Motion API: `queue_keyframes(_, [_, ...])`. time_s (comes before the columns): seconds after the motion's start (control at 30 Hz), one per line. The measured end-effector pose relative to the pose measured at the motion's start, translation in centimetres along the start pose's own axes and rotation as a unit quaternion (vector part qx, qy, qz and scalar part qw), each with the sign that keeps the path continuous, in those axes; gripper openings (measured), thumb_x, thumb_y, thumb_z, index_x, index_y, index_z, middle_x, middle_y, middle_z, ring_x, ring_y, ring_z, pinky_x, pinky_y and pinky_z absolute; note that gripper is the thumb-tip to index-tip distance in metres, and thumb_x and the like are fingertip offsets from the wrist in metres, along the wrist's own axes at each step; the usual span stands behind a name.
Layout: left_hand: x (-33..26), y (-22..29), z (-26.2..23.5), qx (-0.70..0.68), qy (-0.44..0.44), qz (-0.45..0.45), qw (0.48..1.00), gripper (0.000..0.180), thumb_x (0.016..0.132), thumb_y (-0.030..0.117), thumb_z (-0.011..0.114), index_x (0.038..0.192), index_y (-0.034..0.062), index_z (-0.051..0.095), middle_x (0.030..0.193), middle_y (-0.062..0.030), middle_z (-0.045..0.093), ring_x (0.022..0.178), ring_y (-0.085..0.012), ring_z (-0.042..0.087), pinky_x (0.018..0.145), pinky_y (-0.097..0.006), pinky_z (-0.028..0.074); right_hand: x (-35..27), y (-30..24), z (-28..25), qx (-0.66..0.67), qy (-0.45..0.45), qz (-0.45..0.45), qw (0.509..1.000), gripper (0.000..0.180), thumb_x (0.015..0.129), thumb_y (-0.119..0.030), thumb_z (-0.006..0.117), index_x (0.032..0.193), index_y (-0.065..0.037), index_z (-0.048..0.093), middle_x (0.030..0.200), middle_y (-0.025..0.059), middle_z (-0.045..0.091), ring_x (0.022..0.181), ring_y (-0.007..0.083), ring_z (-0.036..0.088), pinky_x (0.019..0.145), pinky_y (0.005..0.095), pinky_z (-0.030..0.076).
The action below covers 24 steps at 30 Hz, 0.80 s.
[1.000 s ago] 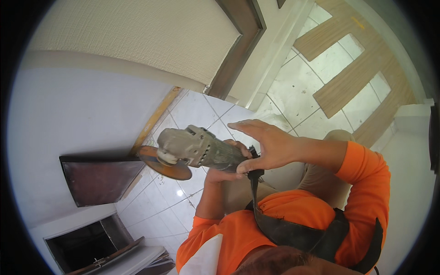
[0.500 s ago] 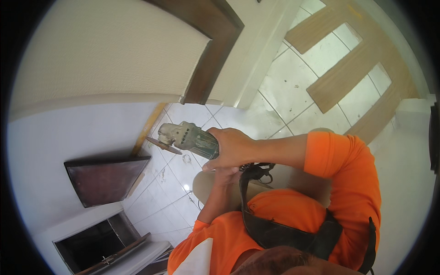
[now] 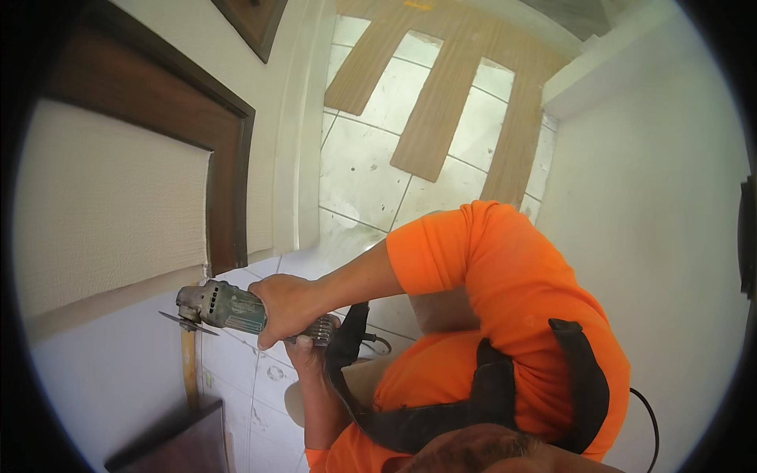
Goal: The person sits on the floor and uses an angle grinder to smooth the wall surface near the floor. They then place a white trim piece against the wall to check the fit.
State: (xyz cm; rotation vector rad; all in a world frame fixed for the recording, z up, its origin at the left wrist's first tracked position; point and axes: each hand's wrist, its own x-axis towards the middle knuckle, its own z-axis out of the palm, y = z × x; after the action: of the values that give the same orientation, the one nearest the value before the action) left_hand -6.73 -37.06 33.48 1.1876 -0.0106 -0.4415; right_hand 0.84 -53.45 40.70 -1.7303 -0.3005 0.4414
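An angle grinder (image 3: pixel 233 308) with a worn green body lies across my grip, its head pointing left. My right hand (image 3: pixel 285 307) is closed round the middle of the body. Below it, my left hand (image 3: pixel 306 355) grips the rear, ribbed part, its fingers partly hidden behind the tool. The thin disc (image 3: pixel 189 322) is seen nearly edge-on, beside the white wall and over the upper end of a yellowish wooden strip (image 3: pixel 190 370). Whether the disc touches either, I cannot tell.
Dark brown wooden trim (image 3: pixel 229 189) frames the wall at left. A dark red-brown panel (image 3: pixel 185 445) leans at lower left. Wood-look planks (image 3: pixel 438 118) lie spaced over white floor tiles (image 3: pixel 359 169). A black strap (image 3: pixel 418 426) crosses my orange shirt; a cord (image 3: pixel 653 426) hangs at right.
The view has swung, so planks and trim sit further left and the leaning panel lower. The grinder, held in both hands, now has its disc by the wall and wooden strip.
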Motion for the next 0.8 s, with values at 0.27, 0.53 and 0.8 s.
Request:
queue_keyframes(0.27, [-1.8,0.5,-7.6,0.062,-0.041,-0.070,0.995,0.090,0.067,0.046,0.090,0.130,-0.0066,0.052,0.105,-0.0199,0.064,0.084,-0.0308,0.073,0.074,-0.040,0.064,2.7,1.8,7.4,0.004,0.011,0.008,1.000,0.078,0.063,-0.051,0.092,0.109,0.007,0.066,0.096,0.0228,0.073,0.091,0.0376,0.073,0.082,0.0420,0.058])
queue_keyframes(0.53, [-1.1,2.0,-10.1,-0.037,-0.152,-0.117,0.981,0.091,0.065,0.043,0.091,0.131,-0.0046,0.050,0.109,-0.0185,0.060,0.088,-0.0301,0.072,0.075,-0.041,0.065,3.3,-0.6,7.1,0.116,-0.093,0.129,0.980,0.061,0.072,-0.044,0.094,0.107,-0.001,0.068,0.090,0.0093,0.073,0.075,0.0184,0.071,0.059,0.0300,0.057])
queue_keyframes(0.8, [-4.6,1.9,-10.3,-0.036,-0.042,-0.118,0.991,0.094,0.069,0.047,0.088,0.136,-0.0061,0.048,0.112,-0.0213,0.060,0.096,-0.0328,0.072,0.082,-0.047,0.068,4.1,3.9,12.0,0.172,-0.091,0.035,0.980,0.061,0.069,-0.030,0.089,0.112,0.005,0.066,0.093,0.0114,0.074,0.079,0.0191,0.071,0.061,0.0335,0.058])
